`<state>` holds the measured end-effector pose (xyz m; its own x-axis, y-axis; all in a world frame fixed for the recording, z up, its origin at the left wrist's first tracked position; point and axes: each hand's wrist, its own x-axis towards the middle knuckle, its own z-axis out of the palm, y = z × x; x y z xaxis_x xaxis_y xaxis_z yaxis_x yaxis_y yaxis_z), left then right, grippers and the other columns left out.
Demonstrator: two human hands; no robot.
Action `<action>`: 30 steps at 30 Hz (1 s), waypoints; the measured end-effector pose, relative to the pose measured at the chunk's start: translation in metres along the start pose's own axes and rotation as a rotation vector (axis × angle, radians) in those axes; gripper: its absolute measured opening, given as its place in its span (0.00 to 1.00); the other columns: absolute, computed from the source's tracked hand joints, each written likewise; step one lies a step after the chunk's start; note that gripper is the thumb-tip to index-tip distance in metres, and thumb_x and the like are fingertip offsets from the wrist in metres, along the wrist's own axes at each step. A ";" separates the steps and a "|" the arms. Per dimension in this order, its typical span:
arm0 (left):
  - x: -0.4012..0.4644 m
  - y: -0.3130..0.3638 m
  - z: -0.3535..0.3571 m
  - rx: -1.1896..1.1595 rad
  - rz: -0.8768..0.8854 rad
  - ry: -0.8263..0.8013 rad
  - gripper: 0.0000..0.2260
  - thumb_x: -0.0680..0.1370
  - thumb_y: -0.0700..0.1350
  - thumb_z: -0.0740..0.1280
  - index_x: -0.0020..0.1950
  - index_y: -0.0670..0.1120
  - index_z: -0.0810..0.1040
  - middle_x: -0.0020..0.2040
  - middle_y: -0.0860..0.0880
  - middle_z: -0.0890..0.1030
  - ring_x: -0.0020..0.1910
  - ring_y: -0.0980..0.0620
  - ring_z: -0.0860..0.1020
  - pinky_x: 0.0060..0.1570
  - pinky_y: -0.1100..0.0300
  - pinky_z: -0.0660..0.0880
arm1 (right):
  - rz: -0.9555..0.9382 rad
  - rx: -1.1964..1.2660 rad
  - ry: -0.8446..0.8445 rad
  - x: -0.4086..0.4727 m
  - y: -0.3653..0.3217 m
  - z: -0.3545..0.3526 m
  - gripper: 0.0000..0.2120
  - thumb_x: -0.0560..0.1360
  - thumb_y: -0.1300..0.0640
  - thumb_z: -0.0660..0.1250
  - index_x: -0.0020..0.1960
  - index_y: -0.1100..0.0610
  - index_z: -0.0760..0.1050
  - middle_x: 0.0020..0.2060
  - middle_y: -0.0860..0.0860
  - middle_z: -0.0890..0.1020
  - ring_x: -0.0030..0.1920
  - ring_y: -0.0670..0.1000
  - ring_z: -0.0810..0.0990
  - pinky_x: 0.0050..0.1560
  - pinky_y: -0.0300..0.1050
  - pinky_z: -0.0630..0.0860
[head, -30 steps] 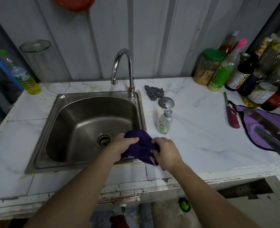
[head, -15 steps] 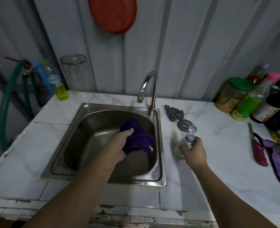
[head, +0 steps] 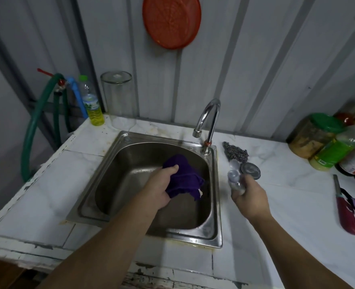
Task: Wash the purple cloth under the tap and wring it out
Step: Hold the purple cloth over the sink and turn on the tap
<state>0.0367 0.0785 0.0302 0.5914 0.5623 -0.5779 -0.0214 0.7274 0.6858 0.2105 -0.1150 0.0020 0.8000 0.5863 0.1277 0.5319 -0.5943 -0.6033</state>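
Head view, then. Where is the cloth?

— The purple cloth [head: 184, 179] hangs bunched over the sink [head: 114, 163], off the basin floor and short of the tap [head: 208, 119], whose spout ends above the far right corner. The left hand [head: 162, 186] grips it, fingers curled into the folds with the thumb on top.

And the other hand?

— The right hand [head: 248, 198] is raised over the worktop [head: 287, 205] just right of the sink, fingers wrapped round a small clear bottle [head: 235, 181], blurred; I take it for dish soap. Close behind it lie a round metal lid [head: 250, 171] and a steel scourer [head: 236, 153].

Is water running?

— I see no stream from the spout. The washing proper looks not yet begun.

How should this step go?

— As I judge it: bring the bottle over the cloth, not the worktop, so that drips fall in the basin. Open the bunch a little so that soap reaches more than the outer fold. A small squeeze should do. Set the bottle well back from the rim before turning on the tap, since wet fingers may let it slip.
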 end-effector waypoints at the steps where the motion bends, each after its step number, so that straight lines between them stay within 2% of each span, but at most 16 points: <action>1: 0.000 0.000 -0.001 -0.001 -0.003 0.002 0.12 0.79 0.42 0.71 0.62 0.44 0.79 0.55 0.39 0.86 0.46 0.41 0.86 0.34 0.53 0.83 | -0.100 -0.037 0.029 0.004 -0.010 -0.004 0.14 0.70 0.64 0.73 0.54 0.59 0.77 0.44 0.55 0.81 0.46 0.62 0.80 0.42 0.47 0.71; 3: -0.001 0.000 -0.003 0.001 -0.009 0.004 0.12 0.79 0.42 0.71 0.61 0.44 0.79 0.55 0.40 0.86 0.47 0.41 0.86 0.37 0.52 0.84 | -0.303 -0.128 0.077 0.011 -0.033 -0.012 0.17 0.67 0.66 0.74 0.55 0.59 0.80 0.46 0.58 0.81 0.46 0.63 0.79 0.44 0.52 0.76; 5: -0.002 0.001 -0.004 -0.001 -0.007 0.003 0.09 0.78 0.42 0.72 0.58 0.45 0.79 0.52 0.40 0.87 0.44 0.41 0.87 0.36 0.52 0.84 | -0.447 -0.251 0.105 0.019 -0.054 -0.020 0.20 0.66 0.64 0.76 0.58 0.57 0.82 0.49 0.58 0.82 0.48 0.62 0.81 0.47 0.57 0.79; 8: -0.003 0.002 -0.005 -0.016 -0.002 -0.001 0.09 0.78 0.41 0.72 0.58 0.45 0.79 0.52 0.40 0.87 0.40 0.42 0.87 0.33 0.53 0.83 | -0.625 -0.455 0.192 0.029 -0.083 -0.031 0.21 0.67 0.65 0.75 0.59 0.54 0.82 0.54 0.54 0.85 0.53 0.61 0.83 0.54 0.58 0.74; 11: -0.005 0.003 -0.004 -0.023 -0.006 0.002 0.09 0.78 0.41 0.71 0.58 0.44 0.79 0.52 0.40 0.87 0.40 0.43 0.87 0.33 0.52 0.84 | -0.766 -0.562 0.271 0.034 -0.107 -0.038 0.18 0.69 0.67 0.72 0.56 0.54 0.84 0.54 0.51 0.87 0.55 0.61 0.83 0.59 0.56 0.69; 15: -0.007 0.004 -0.004 -0.029 -0.007 -0.004 0.10 0.78 0.42 0.71 0.59 0.43 0.78 0.52 0.39 0.87 0.40 0.42 0.88 0.33 0.52 0.84 | -0.862 -0.636 0.271 0.035 -0.130 -0.043 0.16 0.69 0.68 0.74 0.55 0.57 0.85 0.54 0.55 0.87 0.58 0.63 0.82 0.67 0.64 0.68; 19: -0.009 0.005 -0.002 -0.039 -0.019 -0.010 0.13 0.79 0.42 0.71 0.62 0.42 0.78 0.53 0.39 0.86 0.43 0.41 0.87 0.37 0.51 0.85 | -0.936 -0.680 0.248 0.036 -0.143 -0.045 0.13 0.71 0.67 0.74 0.54 0.59 0.85 0.54 0.56 0.87 0.59 0.63 0.82 0.70 0.65 0.67; 24: -0.012 0.008 -0.002 -0.046 -0.024 -0.023 0.14 0.80 0.43 0.70 0.65 0.42 0.77 0.55 0.38 0.86 0.44 0.42 0.86 0.35 0.53 0.83 | -1.048 -0.656 0.281 0.037 -0.150 -0.048 0.10 0.71 0.67 0.75 0.52 0.60 0.86 0.53 0.56 0.87 0.58 0.63 0.83 0.69 0.66 0.68; 30: -0.014 0.009 -0.002 -0.047 -0.023 -0.027 0.15 0.80 0.43 0.70 0.66 0.42 0.77 0.56 0.38 0.85 0.47 0.40 0.85 0.36 0.51 0.83 | -1.063 -0.631 0.305 0.040 -0.152 -0.048 0.11 0.70 0.68 0.76 0.51 0.61 0.86 0.51 0.55 0.88 0.56 0.63 0.83 0.68 0.68 0.68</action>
<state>0.0262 0.0782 0.0434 0.6134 0.5350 -0.5810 -0.0447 0.7579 0.6508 0.1753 -0.0275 0.1364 -0.1130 0.8328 0.5419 0.9197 -0.1188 0.3743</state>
